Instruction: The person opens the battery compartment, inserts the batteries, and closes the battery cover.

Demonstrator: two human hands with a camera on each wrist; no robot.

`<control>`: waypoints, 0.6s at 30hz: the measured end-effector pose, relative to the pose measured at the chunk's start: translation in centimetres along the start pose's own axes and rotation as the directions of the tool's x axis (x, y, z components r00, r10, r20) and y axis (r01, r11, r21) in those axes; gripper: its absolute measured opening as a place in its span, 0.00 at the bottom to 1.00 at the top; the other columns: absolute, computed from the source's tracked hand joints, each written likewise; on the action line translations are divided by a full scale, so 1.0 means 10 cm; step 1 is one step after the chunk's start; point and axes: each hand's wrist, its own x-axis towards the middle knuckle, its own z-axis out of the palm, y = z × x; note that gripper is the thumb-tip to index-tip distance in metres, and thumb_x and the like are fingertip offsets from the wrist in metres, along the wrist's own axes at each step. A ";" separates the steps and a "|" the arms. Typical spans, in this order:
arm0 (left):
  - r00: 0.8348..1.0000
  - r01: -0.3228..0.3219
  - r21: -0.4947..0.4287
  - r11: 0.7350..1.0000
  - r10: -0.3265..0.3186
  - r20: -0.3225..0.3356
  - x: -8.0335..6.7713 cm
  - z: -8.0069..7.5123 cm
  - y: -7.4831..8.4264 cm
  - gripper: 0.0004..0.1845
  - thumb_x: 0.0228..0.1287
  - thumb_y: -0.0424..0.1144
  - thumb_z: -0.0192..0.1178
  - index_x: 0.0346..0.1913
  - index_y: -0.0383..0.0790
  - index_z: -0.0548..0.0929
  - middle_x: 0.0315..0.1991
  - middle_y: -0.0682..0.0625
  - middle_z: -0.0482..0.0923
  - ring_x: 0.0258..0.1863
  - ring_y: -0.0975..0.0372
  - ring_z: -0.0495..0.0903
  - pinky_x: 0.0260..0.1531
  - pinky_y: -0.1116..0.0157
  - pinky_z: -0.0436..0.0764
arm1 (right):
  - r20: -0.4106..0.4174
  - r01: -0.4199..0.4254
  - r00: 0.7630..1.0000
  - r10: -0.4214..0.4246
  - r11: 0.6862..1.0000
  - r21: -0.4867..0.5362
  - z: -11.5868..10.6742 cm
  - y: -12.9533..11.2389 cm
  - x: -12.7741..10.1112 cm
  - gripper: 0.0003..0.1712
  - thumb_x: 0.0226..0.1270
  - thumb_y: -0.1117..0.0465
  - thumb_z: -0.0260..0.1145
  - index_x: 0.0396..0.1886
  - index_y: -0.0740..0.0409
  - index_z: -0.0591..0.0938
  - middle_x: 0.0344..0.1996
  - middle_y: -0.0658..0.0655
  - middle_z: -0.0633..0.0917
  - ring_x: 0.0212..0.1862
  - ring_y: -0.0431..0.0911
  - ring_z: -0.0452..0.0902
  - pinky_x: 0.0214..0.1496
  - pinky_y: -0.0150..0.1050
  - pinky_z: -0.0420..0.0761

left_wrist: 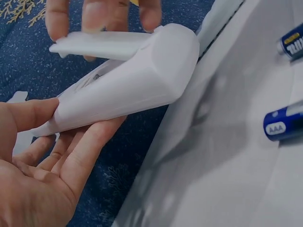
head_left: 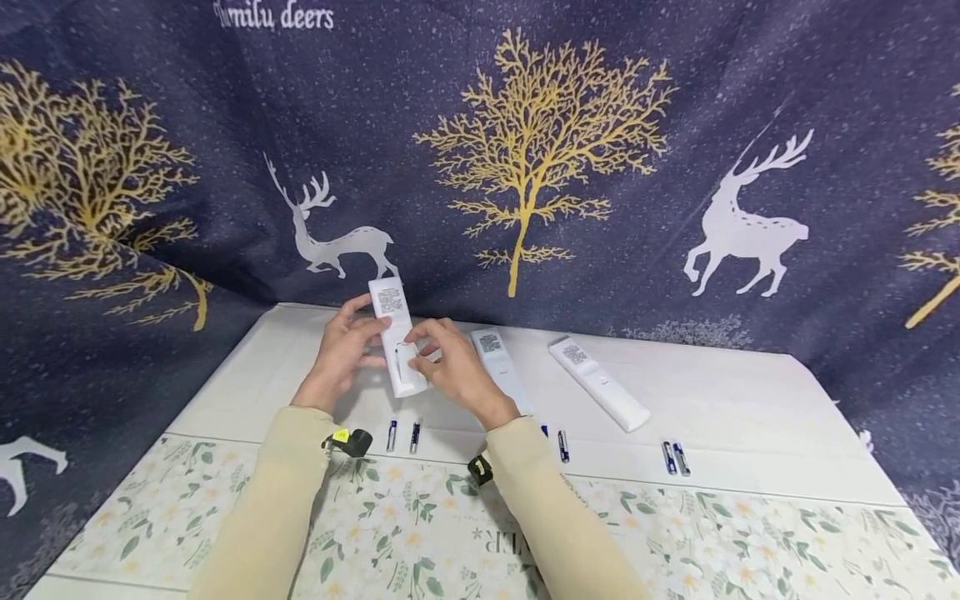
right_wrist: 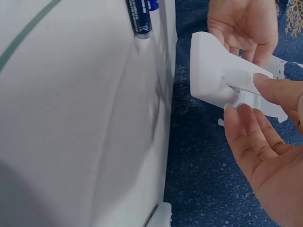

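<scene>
While the left hand (head_left: 337, 354) grips the white remote control (head_left: 392, 337) in the head view, the right hand (head_left: 456, 364) pinches its battery cover (left_wrist: 102, 44). Left wrist: beyond the left hand, that cover tilts up. Right wrist: the right hand's thumb touches it.

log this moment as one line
left hand: holds white remote; right hand: pinches tilted-up battery cover; two other remotes: lying on table; batteries: loose on table

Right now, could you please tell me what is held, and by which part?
The left hand holds a white remote near its label; the right hand pinches the raised end of its battery cover.
</scene>
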 end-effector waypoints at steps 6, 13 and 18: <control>1.000 0.005 -0.007 1.000 -0.005 0.017 0.01 0.01 0.01 0.36 0.78 0.36 0.61 0.84 0.46 0.60 0.67 0.36 0.75 0.45 0.58 0.86 0.34 0.63 0.91 | -0.003 -0.025 1.000 0.025 1.000 -0.002 0.00 0.01 0.01 0.18 0.69 0.74 0.73 0.56 0.60 0.82 0.54 0.59 0.83 0.49 0.51 0.85 0.45 0.32 0.85; 1.000 0.011 -0.018 1.000 -0.011 -0.003 0.02 -0.01 0.02 0.36 0.79 0.36 0.61 0.84 0.46 0.61 0.67 0.36 0.75 0.44 0.59 0.85 0.31 0.65 0.91 | -0.018 0.019 1.000 -0.019 0.999 0.026 0.02 0.02 0.02 0.17 0.69 0.74 0.73 0.55 0.60 0.82 0.46 0.59 0.87 0.47 0.50 0.86 0.51 0.40 0.87; 1.000 0.014 -0.002 1.000 -0.014 0.004 0.02 -0.03 0.02 0.37 0.78 0.37 0.62 0.84 0.47 0.60 0.67 0.37 0.76 0.44 0.61 0.86 0.33 0.64 0.91 | -0.038 0.052 0.998 -0.050 0.997 0.059 0.04 0.03 0.03 0.16 0.68 0.76 0.72 0.52 0.62 0.82 0.41 0.60 0.87 0.44 0.49 0.85 0.51 0.40 0.87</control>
